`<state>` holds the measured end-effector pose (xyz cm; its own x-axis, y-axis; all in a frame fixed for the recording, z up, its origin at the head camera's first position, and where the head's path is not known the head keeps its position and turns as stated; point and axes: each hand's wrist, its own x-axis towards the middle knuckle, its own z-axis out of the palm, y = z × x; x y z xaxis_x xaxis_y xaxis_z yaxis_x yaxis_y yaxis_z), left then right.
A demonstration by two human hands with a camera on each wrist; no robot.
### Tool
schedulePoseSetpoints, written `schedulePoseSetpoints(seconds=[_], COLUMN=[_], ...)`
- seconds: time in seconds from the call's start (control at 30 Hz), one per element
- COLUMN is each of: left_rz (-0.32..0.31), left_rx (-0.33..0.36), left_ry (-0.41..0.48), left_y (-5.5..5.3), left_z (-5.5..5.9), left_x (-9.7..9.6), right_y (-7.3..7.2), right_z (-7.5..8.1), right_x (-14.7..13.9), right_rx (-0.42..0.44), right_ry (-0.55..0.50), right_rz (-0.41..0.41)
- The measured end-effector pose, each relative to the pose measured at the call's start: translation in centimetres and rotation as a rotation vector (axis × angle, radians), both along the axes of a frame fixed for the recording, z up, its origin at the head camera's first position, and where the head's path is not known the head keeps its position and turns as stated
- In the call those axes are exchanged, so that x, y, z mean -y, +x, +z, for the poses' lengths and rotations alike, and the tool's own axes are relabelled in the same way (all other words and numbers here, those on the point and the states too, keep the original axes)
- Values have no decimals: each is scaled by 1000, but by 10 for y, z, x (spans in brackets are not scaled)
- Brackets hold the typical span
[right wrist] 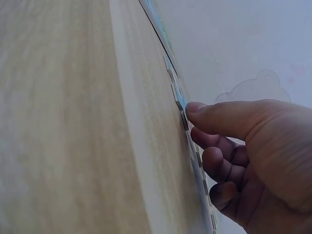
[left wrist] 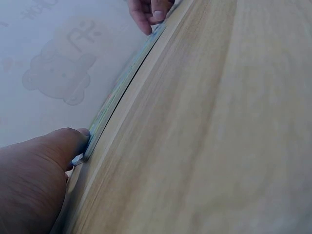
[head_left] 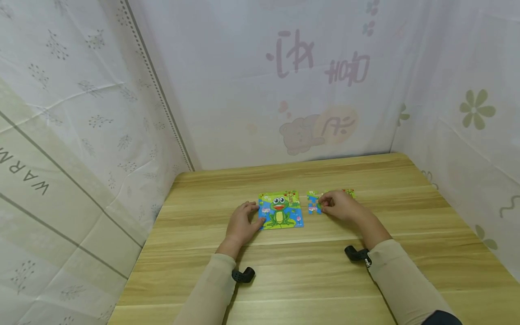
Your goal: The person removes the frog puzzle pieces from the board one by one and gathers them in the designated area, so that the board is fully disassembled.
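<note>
A square frog picture (head_left: 280, 211) lies flat on the table. My left hand (head_left: 243, 223) rests against its left side, fingers extended near the upper edge. In the left wrist view the left thumb (left wrist: 73, 141) touches the picture's corner from above. To the right lie jigsaw puzzle pieces (head_left: 312, 210), blue and green, partly joined. Over them, my right hand (head_left: 339, 205) pinches a puzzle piece (right wrist: 182, 103) between thumb and index finger, low at the table. The other right fingers are curled. My right hand hides some of the pieces.
The wooden table (head_left: 292, 275) has its far edge against a printed curtain (head_left: 227, 90). Curtains also hang at the left and right sides. A small black wrist camera (head_left: 243, 275) sits on the left sleeve, another black camera (head_left: 356, 253) on the right.
</note>
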<state>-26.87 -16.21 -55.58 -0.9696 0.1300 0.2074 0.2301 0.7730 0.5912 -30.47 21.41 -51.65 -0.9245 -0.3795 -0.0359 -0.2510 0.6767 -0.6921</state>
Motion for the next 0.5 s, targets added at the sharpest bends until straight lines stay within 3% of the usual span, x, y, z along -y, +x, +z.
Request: schedulePoseSetpoints(seconds=[0.5], left_rz=[-6], left_rx=[-4], left_ry=[-9], left_y=[0], left_z=[0], left_x=[0], right_y=[1], right_z=[5], right_x=[9], right_rx=[-18], right_ry=[-38], right_rz=[33])
